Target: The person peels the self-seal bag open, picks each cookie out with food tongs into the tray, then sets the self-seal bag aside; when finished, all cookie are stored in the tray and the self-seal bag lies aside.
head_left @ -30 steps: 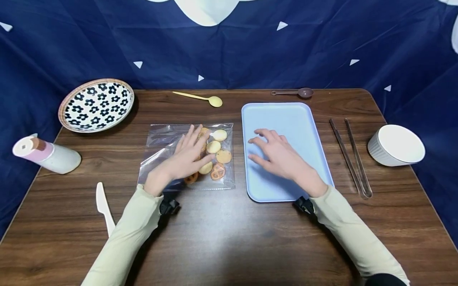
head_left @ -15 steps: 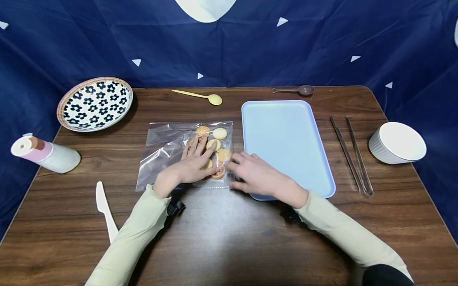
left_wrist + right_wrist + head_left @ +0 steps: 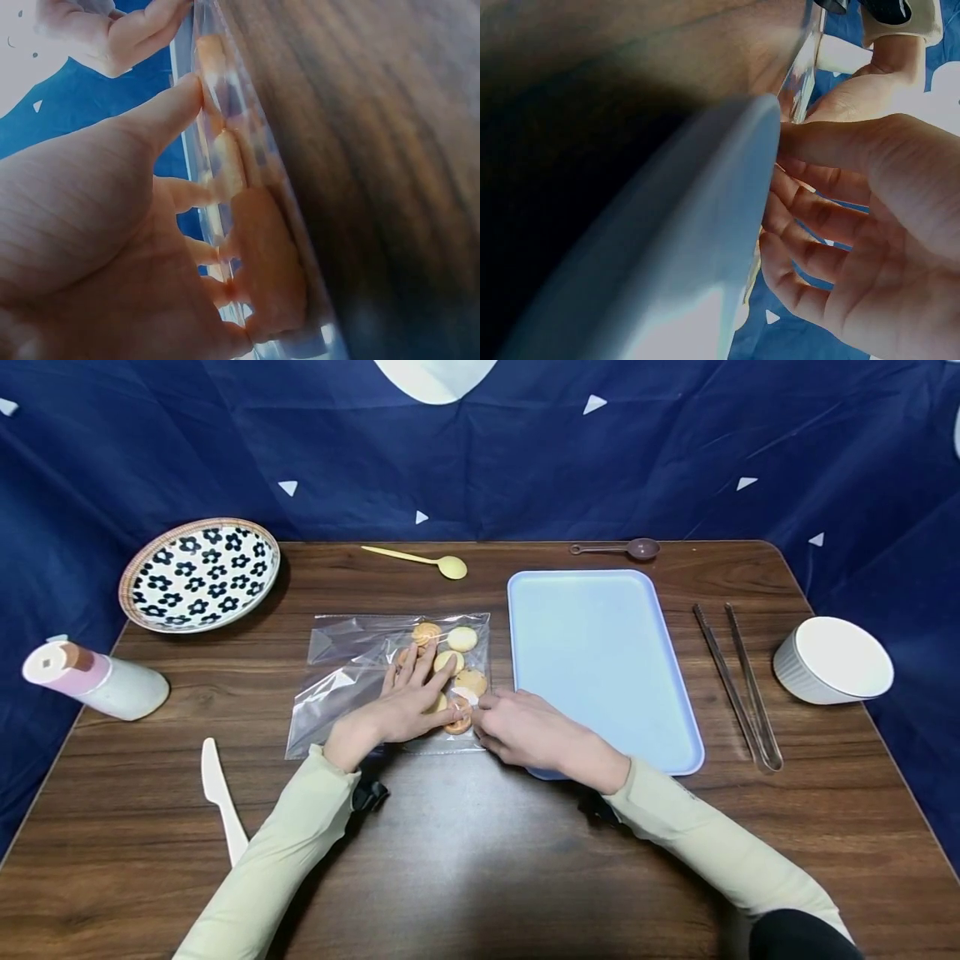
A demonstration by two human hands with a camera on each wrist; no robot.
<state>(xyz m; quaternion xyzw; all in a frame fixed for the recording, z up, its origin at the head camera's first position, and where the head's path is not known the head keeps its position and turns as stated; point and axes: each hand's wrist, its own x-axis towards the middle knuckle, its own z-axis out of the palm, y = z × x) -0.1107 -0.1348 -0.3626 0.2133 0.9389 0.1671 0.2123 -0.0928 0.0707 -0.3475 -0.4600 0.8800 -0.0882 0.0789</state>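
A clear plastic bag [image 3: 322, 714] lies flat on the table, with several round cookies [image 3: 462, 639] and a pretzel [image 3: 457, 718] in its right part. My left hand [image 3: 393, 710] rests on it with fingers spread over the cookies; in the left wrist view its fingertips touch the film. At the bag's right edge my right hand [image 3: 528, 731] has its fingers curled and pinches the film between thumb and fingers. The fingertips are partly hidden in the head view. Below the right hand lies the near left corner of a light blue tray [image 3: 592, 652].
Behind are a flower-patterned bowl [image 3: 198, 577], a yellow spoon [image 3: 450, 567] and a brown measuring spoon [image 3: 641, 550]. Metal tongs [image 3: 750, 710] and a white ribbed cup [image 3: 806, 672] stand to the right. A bottle [image 3: 120, 685] and a white plastic knife [image 3: 217, 785] lie left.
My right hand has moved left from over the tray to the bag's right edge, and its fingers have closed there. My left hand has shifted slightly toward me and right on the bag.
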